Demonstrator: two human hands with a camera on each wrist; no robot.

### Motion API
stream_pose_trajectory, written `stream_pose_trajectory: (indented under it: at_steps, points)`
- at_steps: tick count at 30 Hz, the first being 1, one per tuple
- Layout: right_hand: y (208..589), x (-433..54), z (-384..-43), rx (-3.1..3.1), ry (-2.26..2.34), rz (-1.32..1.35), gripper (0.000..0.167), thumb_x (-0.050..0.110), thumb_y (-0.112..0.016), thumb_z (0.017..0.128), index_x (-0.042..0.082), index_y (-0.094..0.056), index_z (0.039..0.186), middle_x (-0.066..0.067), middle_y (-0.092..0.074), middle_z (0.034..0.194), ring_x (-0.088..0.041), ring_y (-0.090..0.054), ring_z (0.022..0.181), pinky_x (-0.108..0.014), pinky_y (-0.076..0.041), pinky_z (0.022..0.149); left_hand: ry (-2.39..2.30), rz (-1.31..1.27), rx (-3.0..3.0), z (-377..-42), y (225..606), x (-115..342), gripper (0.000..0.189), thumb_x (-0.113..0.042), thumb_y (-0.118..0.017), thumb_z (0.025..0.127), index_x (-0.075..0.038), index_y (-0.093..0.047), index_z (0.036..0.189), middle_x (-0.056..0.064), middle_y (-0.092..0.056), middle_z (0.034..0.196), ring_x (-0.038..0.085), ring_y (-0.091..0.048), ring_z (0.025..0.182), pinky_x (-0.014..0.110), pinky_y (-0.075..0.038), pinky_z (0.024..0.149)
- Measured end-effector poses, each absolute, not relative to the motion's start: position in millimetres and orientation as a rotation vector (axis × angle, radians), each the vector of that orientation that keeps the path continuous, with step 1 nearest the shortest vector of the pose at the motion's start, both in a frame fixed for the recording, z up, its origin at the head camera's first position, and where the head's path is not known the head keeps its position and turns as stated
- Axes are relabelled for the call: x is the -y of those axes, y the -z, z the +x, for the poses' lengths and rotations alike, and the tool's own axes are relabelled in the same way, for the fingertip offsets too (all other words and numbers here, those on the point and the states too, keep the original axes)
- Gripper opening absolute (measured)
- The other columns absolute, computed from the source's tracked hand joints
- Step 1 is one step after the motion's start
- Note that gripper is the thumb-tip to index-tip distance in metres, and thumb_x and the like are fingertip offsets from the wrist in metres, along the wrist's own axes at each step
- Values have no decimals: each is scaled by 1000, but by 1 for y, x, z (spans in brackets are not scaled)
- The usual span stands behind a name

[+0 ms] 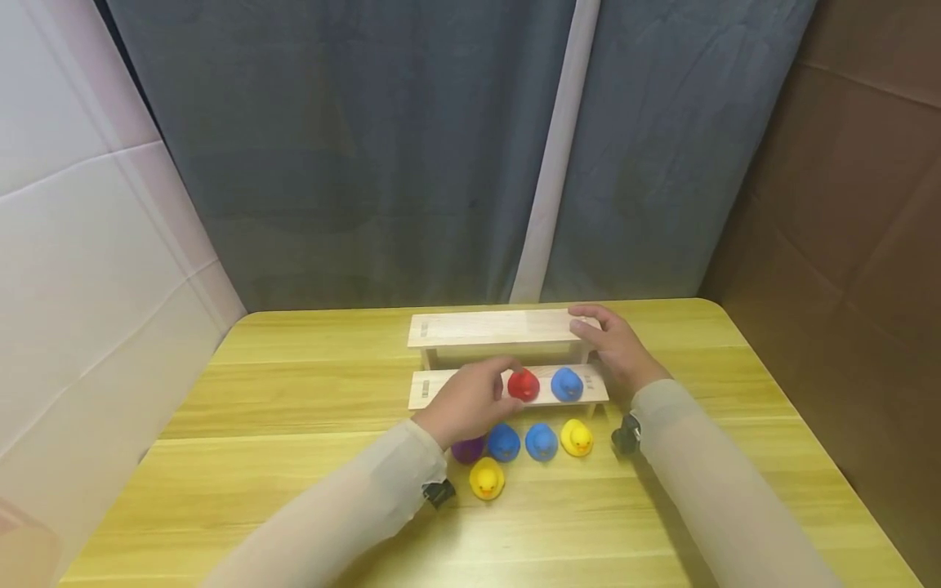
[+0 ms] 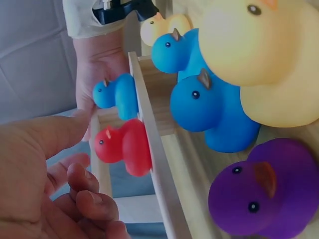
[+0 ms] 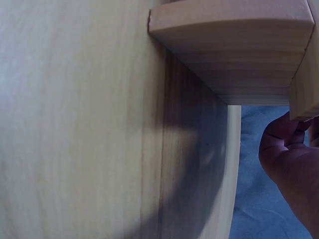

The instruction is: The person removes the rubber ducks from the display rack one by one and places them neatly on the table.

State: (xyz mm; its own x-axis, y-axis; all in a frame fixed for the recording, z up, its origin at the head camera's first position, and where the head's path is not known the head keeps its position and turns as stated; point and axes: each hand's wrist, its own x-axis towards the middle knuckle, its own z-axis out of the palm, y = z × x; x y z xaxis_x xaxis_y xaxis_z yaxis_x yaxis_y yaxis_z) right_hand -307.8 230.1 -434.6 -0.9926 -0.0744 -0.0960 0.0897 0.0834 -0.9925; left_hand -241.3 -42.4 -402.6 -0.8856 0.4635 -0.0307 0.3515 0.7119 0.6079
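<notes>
Two low wooden stands stand one behind the other, a rear stand (image 1: 485,328) and a lower front stand (image 1: 456,382). On the front one sit a red rubber duck (image 1: 524,385) and, to its right, a blue rubber duck (image 1: 567,385). My left hand (image 1: 474,398) reaches over the front stand beside the red duck. In the left wrist view a gap shows between that duck (image 2: 130,148) and the loosely bent fingers (image 2: 94,204). At the rear stand's right end, my right hand (image 1: 616,343) grips the corner, thumb lying over its top; the right wrist view shows bent fingers there.
Before the stands, on the wooden table (image 1: 309,457), are a purple duck (image 1: 467,451), two blue ducks (image 1: 504,443) and a yellow duck (image 1: 577,438). Another yellow duck (image 1: 487,479) sits nearer, by the left wrist. A grey curtain (image 1: 367,163) hangs behind the table.
</notes>
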Motion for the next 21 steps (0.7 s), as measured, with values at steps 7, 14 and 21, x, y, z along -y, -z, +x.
stream_pose_trajectory:
  at_steps: [7, 14, 21]
  points:
    - [432, -230, -306, -2226, 2022, 37, 49, 34, -65, 106, 18, -52, 150, -9, -44, 160, -34, -50, 139, -50, -34, 124, -906, 681, -2747, -248, 407, 36, 44, -32, -80, 94, -25, -63, 135, 0, -64, 87, 20, -60, 77, 35, -51, 69]
    - [433, -230, -306, -2214, 2021, 58, 46, 36, -66, 105, 22, -54, 147, -6, -45, 159, -32, -49, 141, -49, -34, 124, -876, 691, -2757, -253, 411, 31, 42, -31, -79, 95, -24, -64, 134, -4, -68, 96, 18, -63, 81, 34, -54, 76]
    - [436, -231, -307, -2222, 2024, 39, 45, 34, -65, 106, 19, -55, 147, -7, -46, 158, -31, -51, 139, -48, -36, 123, -848, 669, -2764, -257, 413, 28, 41, -32, -79, 95, -23, -65, 133, -2, -72, 105, 17, -64, 85, 35, -56, 82]
